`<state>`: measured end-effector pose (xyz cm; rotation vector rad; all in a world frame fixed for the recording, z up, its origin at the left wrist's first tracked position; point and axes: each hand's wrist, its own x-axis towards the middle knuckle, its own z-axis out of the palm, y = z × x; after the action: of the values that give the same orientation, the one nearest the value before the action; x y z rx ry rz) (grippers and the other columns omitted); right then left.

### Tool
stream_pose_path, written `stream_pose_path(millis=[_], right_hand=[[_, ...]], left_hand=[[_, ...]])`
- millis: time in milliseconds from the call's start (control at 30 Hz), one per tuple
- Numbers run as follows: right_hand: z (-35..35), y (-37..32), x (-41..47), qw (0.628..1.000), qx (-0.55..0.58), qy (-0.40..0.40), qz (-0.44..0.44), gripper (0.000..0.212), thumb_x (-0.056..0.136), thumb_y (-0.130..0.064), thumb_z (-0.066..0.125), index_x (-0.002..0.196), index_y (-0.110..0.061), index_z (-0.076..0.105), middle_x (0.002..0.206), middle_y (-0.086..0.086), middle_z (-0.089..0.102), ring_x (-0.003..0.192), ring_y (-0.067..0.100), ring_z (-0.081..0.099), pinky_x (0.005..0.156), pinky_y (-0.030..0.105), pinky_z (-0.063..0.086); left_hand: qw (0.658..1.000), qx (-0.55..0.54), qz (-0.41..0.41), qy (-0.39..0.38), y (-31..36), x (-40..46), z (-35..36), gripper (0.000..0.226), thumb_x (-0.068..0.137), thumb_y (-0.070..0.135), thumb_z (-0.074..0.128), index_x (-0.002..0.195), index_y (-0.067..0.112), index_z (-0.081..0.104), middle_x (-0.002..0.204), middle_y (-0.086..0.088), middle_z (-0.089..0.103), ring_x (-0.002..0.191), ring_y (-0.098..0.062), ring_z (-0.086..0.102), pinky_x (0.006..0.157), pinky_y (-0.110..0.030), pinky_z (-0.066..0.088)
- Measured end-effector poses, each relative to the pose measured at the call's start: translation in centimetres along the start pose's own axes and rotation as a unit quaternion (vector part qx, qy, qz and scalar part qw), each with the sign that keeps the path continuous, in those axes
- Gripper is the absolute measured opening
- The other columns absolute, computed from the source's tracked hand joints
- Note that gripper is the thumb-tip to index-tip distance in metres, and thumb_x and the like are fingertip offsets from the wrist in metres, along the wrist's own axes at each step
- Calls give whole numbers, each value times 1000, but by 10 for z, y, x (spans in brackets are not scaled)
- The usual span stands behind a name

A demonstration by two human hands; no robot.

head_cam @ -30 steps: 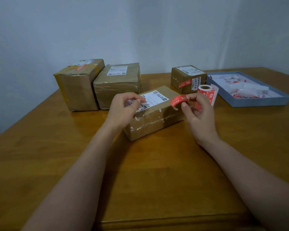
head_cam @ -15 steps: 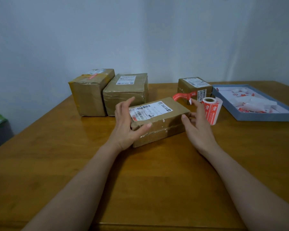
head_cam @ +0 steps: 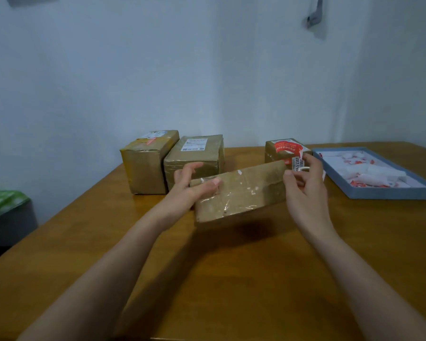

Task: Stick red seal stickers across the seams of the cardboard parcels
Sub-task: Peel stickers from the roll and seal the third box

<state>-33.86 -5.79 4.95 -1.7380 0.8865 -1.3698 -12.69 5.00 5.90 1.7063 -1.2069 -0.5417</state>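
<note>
A flat cardboard parcel [head_cam: 241, 193] wrapped in clear tape is lifted off the table and tipped up, its plain taped side facing me. My left hand [head_cam: 191, 187] grips its left end, thumb on the front. My right hand [head_cam: 305, 190] holds the right end with the thumb on the cardboard. A red seal sticker [head_cam: 286, 146] on white backing sticks up from that hand's fingertips. The sticker roll [head_cam: 303, 169] is mostly hidden behind the same hand.
Three more parcels stand at the back of the wooden table [head_cam: 231, 279]: a tall one [head_cam: 145, 168], a middle one [head_cam: 194, 156] and a small one [head_cam: 272, 153]. A blue tray [head_cam: 379, 194] of peeled backings lies at the right. A green-topped bin [head_cam: 3, 205] stands left of the table.
The parcel has been lifted off the table and turned so its label side faces away. The red sticker went up with my right hand. The camera tilted upward.
</note>
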Motion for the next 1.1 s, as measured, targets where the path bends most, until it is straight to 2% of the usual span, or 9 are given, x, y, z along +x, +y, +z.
stream_pose_path(millis=[100,233,333,467,600,767,900,1033,1100], right_hand=[[-5,-8,5,999,-42,8,9,42,98,-31,45,138,-27,31,94,-6,61,93,11,59,75,32,49],[-13,-14,16,989,-115,-47,80,48,95,-39,46,137,-23,30,94,-10,53,129,22,42,92,49,49],[-15,-20,19,975,-161,-76,130,60,93,-45,48,142,-19,26,121,4,55,116,24,55,90,48,51],[-17,-33,17,977,-192,-55,70,51,95,-39,48,140,-17,35,102,-3,54,117,21,52,91,43,48],[-16,-51,13,992,-123,-38,0,36,95,-30,53,128,-18,54,103,-14,52,94,4,50,101,38,43],[-7,-63,13,994,-57,-90,-2,22,95,-20,54,112,-20,67,103,-9,60,90,0,52,73,17,41],[0,-61,13,994,-42,-102,-20,19,94,-17,55,105,-26,68,97,-15,59,86,-7,51,65,9,36],[5,-57,14,992,-50,-101,-52,19,93,-16,56,99,-31,67,94,-21,57,84,-13,51,58,1,37],[7,-57,15,991,-56,-107,-61,20,93,-16,56,98,-33,66,94,-23,57,85,-12,52,58,2,38]], left_hand=[[992,-68,-98,-47,15,8,-15,82,58,73,72,129,43,43,140,4,37,122,-23,48,99,-49,47],[991,5,-134,-13,26,10,-23,84,73,75,56,139,26,39,139,3,45,122,-20,49,98,-48,47],[991,62,-118,9,27,8,-24,87,76,75,52,143,22,36,148,1,35,129,-23,42,99,-49,46],[987,136,-85,-11,25,5,-23,75,78,63,65,139,28,40,149,0,31,130,-21,39,101,-45,46],[986,153,-61,-27,29,4,-24,67,79,56,68,136,29,44,150,1,32,134,-19,36,108,-43,39],[982,178,-48,-50,36,4,-26,61,81,52,67,134,29,48,148,3,36,134,-17,36,105,-35,36],[987,160,18,-7,45,2,-25,56,82,51,67,131,26,53,135,9,52,125,-9,46,99,-28,41],[990,101,92,25,60,0,-18,40,81,53,65,110,26,65,108,17,64,101,6,57,74,-12,42],[989,90,112,17,65,1,-13,40,81,54,62,104,23,67,102,12,68,98,2,61,79,-16,46]])
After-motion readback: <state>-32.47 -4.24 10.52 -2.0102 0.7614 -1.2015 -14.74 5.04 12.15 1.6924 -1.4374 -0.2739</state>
